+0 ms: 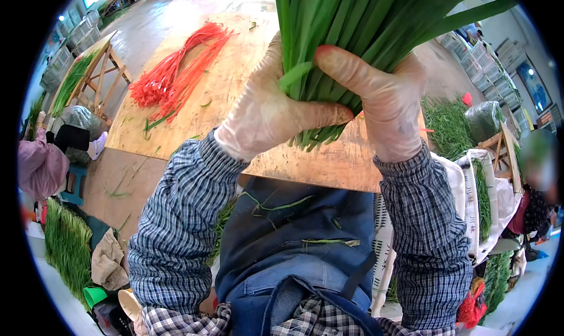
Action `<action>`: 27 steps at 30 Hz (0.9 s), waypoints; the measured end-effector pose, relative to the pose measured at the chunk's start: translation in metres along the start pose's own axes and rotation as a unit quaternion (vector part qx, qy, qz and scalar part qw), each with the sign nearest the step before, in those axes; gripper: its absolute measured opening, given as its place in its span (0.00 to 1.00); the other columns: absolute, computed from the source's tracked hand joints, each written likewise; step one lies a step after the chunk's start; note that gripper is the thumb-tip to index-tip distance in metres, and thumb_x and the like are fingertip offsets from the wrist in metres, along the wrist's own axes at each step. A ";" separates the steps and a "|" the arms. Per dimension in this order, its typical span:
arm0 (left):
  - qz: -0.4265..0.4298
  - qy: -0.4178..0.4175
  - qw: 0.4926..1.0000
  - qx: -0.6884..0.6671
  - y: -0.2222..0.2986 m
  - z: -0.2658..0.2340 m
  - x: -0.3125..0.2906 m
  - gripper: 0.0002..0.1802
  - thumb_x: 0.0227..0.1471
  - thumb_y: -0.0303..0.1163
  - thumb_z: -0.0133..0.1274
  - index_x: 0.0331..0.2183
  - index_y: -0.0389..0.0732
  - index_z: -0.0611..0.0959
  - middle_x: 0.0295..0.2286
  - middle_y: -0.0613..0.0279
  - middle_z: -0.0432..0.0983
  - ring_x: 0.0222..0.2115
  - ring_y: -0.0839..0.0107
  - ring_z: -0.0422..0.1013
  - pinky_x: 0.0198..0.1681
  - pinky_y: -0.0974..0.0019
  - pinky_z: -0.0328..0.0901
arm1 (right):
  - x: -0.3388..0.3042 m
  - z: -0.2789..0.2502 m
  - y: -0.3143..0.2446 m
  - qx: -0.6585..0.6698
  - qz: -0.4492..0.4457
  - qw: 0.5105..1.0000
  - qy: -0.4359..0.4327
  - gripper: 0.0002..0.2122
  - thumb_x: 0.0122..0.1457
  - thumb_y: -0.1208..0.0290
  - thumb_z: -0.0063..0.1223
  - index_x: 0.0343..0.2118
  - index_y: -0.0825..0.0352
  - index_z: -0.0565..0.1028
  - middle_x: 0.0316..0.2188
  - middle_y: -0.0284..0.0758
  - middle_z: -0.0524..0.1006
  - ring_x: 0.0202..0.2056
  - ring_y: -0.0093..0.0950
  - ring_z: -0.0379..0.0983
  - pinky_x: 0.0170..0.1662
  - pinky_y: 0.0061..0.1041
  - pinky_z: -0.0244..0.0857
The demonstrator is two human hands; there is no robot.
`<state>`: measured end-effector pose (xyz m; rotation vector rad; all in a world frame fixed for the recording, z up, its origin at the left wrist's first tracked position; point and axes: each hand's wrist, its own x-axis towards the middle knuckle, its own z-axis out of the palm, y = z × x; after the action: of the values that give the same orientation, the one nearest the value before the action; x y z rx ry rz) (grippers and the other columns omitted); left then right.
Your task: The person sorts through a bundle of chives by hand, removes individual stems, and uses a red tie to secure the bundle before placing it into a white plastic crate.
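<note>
A thick bunch of flat green garlic chives (pixel 346 30) is held up in front of me, above the near part of the wooden table (pixel 329 165). Both hands wear thin, see-through gloves. My left hand (pixel 264 110) wraps round the bunch from the left, its thumb across the stalks near the cut ends. From the right, my right hand (pixel 388 98) grips it, thumb pressed over the front of the leaves. The stalk ends point down toward me and the leaves fan up and to the right. Fingers behind the bunch are hidden.
A bundle of red plastic ties (pixel 176 71) lies on the table's left half, among leaf scraps. Loose green stalks (pixel 449 124) are heaped at right beside a white-lined crate (pixel 482 201). At left, a person in pink (pixel 44 165) sits near more greens (pixel 64 242).
</note>
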<state>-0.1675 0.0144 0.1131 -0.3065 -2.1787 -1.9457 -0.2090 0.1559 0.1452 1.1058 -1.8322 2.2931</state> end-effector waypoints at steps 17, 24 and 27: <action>0.030 -0.114 0.993 0.001 -0.030 0.027 0.054 0.28 0.42 0.41 0.60 0.42 0.32 0.75 0.35 0.56 0.75 0.35 0.67 0.73 0.41 0.67 0.68 | 0.016 -0.056 0.026 -0.108 0.117 0.987 0.012 0.21 0.48 0.59 0.60 0.40 0.70 0.73 0.34 0.38 0.77 0.34 0.28 0.74 0.40 0.24 0.70; -0.045 -0.172 0.972 -0.155 -0.026 0.089 0.117 0.30 0.45 0.52 0.55 0.40 0.34 0.76 0.31 0.55 0.76 0.31 0.70 0.73 0.37 0.70 0.68 | 0.058 -0.142 0.017 -0.048 0.187 0.981 0.006 0.17 0.53 0.67 0.55 0.42 0.74 0.70 0.34 0.41 0.76 0.30 0.27 0.76 0.32 0.22 0.74; -0.058 -0.145 0.970 -0.188 -0.054 0.130 0.129 0.32 0.43 0.56 0.55 0.37 0.36 0.77 0.25 0.60 0.75 0.23 0.73 0.71 0.25 0.74 0.64 | 0.050 -0.190 0.039 -0.045 0.275 0.957 0.078 0.17 0.51 0.67 0.57 0.37 0.77 0.72 0.30 0.41 0.77 0.26 0.26 0.75 0.28 0.21 0.73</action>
<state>-0.3089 0.1404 0.0841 -0.5681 -2.0087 -2.5213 -0.3602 0.2854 0.1244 0.4139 -2.3764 2.4208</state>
